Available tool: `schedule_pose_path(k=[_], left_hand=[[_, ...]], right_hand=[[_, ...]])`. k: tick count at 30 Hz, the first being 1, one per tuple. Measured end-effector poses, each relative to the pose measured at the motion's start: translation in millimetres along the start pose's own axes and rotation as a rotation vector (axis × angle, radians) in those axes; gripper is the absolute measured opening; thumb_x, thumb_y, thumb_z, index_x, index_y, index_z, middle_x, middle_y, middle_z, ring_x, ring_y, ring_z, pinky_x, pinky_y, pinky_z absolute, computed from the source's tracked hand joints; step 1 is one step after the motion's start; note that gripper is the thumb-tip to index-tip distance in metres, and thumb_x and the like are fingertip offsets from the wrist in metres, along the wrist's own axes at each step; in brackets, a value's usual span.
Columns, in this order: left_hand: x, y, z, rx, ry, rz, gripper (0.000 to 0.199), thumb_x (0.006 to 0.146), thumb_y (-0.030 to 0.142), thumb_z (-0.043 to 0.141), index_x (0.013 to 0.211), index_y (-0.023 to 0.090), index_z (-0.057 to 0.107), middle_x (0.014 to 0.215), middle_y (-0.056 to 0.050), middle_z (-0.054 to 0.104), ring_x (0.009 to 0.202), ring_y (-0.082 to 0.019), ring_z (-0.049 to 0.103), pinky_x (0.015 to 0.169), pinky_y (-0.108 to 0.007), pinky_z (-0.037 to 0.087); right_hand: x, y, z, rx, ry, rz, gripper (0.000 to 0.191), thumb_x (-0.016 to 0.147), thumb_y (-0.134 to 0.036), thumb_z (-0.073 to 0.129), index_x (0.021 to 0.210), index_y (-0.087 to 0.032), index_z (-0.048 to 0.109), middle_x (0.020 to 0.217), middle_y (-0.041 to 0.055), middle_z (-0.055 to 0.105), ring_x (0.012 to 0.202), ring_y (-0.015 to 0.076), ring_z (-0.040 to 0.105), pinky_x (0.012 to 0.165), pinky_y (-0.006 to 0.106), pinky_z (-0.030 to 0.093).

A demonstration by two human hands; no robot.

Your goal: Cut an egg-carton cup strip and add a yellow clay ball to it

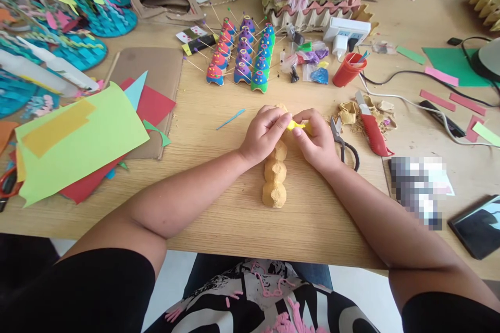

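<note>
Between my two hands is a small piece of soft yellow modelling clay [296,125]. My left hand [265,134] pinches its left end with thumb and fingers. At the other end, my right hand [315,139] grips it, with a bit of yellow showing among the fingers. Beneath the hands, a bare egg-carton strip [275,171] of joined bumps lies lengthwise on the table; my hands cover part of its far end. A thin blue stick tool [230,119] lies left of my left hand. Scissors with black handles [344,144] lie just beyond my right hand.
Three painted egg-carton caterpillars [244,54] with sticks stand ahead. Clay packets [308,62], a red cup [349,70] and a power strip [347,30] sit to their right. A red-handled knife [373,125] lies by carton scraps. Coloured paper [82,140] covers the left.
</note>
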State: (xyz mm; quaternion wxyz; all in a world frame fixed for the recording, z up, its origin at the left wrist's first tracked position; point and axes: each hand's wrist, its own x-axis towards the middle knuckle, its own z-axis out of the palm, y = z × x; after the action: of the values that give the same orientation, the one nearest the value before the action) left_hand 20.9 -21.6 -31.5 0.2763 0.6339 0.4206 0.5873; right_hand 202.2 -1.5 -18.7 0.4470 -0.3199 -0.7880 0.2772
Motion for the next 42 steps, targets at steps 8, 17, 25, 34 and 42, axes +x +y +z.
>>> schedule_pose_path(k=[8, 17, 25, 34, 42], left_hand=[[3, -2, -3.5, 0.056, -0.031, 0.135, 0.062, 0.117, 0.068, 0.036, 0.074, 0.026, 0.051, 0.073, -0.001, 0.059, 0.082, -0.020, 0.060, 0.090, -0.041, 0.050], [-1, 5, -4.9, 0.211, -0.080, 0.171, 0.047, 0.118, 0.062, 0.041, 0.097, 0.026, 0.061, 0.096, -0.004, 0.072, 0.101, -0.023, 0.065, 0.103, -0.042, 0.050], [-1, 1, -2.6, 0.153, -0.013, 0.216, 0.040, 0.118, 0.048, 0.048, 0.088, 0.026, 0.061, 0.094, -0.003, 0.071, 0.104, -0.022, 0.065, 0.104, -0.042, 0.050], [0, 0, -2.1, 0.134, 0.007, 0.146, 0.052, 0.117, 0.060, 0.045, 0.081, 0.025, 0.059, 0.091, -0.004, 0.071, 0.105, -0.022, 0.067, 0.105, -0.043, 0.053], [1, -2, -3.9, 0.111, -0.019, 0.125, 0.061, 0.116, 0.063, 0.046, 0.070, 0.025, 0.055, 0.088, -0.005, 0.073, 0.104, -0.022, 0.067, 0.105, -0.043, 0.054]], right_hand=[[-2, 0, 3, -0.030, 0.000, -0.066, 0.041, 0.115, -0.062, 0.053, 0.097, -0.027, 0.063, 0.093, 0.0065, 0.071, 0.090, 0.0250, 0.066, 0.087, 0.044, 0.050], [-1, 0, 1, 0.042, 0.019, 0.046, 0.053, 0.115, -0.067, 0.050, 0.084, -0.025, 0.061, 0.080, 0.0034, 0.066, 0.078, 0.0212, 0.062, 0.080, 0.040, 0.049], [-2, -5, -2, 0.082, -0.020, 0.085, 0.056, 0.113, -0.075, 0.045, 0.093, -0.026, 0.064, 0.091, 0.0058, 0.073, 0.088, 0.0241, 0.067, 0.087, 0.043, 0.052], [-2, -4, 1, -0.016, -0.009, -0.011, 0.045, 0.113, -0.068, 0.053, 0.098, -0.027, 0.063, 0.094, 0.0053, 0.073, 0.089, 0.0245, 0.067, 0.088, 0.043, 0.051], [1, -9, 0, 0.020, -0.027, 0.047, 0.059, 0.113, -0.073, 0.047, 0.079, -0.026, 0.060, 0.076, 0.0043, 0.066, 0.074, 0.0220, 0.060, 0.083, 0.042, 0.049]])
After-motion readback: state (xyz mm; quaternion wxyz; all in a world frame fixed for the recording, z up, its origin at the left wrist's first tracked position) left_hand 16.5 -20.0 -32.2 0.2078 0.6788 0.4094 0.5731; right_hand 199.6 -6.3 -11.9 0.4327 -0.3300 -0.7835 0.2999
